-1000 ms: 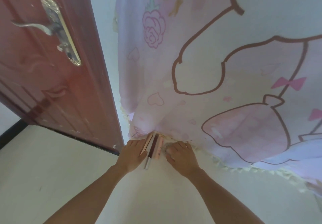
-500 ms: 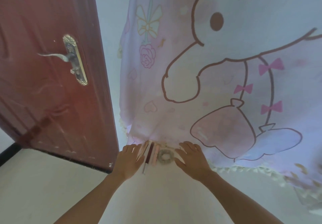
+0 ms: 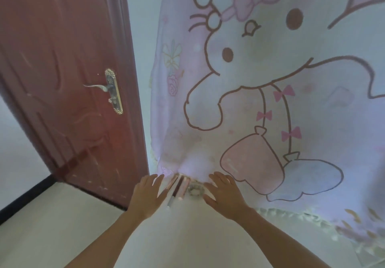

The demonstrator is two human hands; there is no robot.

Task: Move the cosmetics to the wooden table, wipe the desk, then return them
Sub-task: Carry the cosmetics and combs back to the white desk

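Several slim cosmetic sticks (image 3: 178,188), pink, dark and grey, lie side by side on the white desk (image 3: 187,236) against the hem of a pink cartoon curtain. A small round greyish item (image 3: 195,189) rests just right of them. My left hand (image 3: 146,197) lies flat to the left of the sticks, fingers spread, holding nothing. My right hand (image 3: 224,196) lies flat to the right of the round item, fingers spread too. The far ends of the sticks are tucked under the curtain edge.
A pink curtain (image 3: 260,101) with a cartoon figure hangs behind the desk and drapes over its far right. A dark red door (image 3: 68,80) with a metal handle (image 3: 108,89) stands open at the left. A white wall with black skirting (image 3: 23,199) shows at far left.
Both hands have drawn apart from the sticks and opened flat; the right hand moved off the round item, which now shows. The camera has tilted up.
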